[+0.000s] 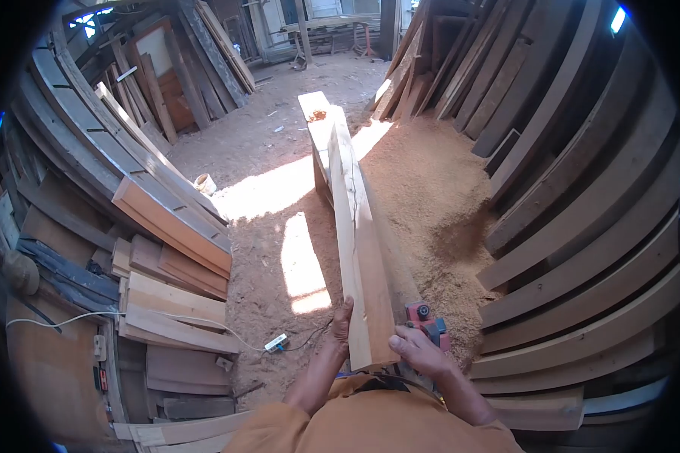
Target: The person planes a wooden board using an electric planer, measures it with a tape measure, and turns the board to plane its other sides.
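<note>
A long, thick wooden beam (pixel 369 287) runs away from my body, its near end close to my waist and its far part over a bench or support (pixel 314 113) with shavings on top. My left hand (pixel 341 329) is closed on the beam's left side near the near end. On the right side, my right hand (pixel 415 350) grips the beam's near end, thumb on the top face. Just beyond that hand sits a red and dark power tool (pixel 429 325), partly hidden by the beam and hand.
Boards lean along the right wall (pixel 582 302) and lie stacked at left (pixel 174 302). A white power strip (pixel 276 343) with a cable rests on the floor. Sawdust (pixel 438 189) covers the floor at right. A small bucket (pixel 205 183) stands at left.
</note>
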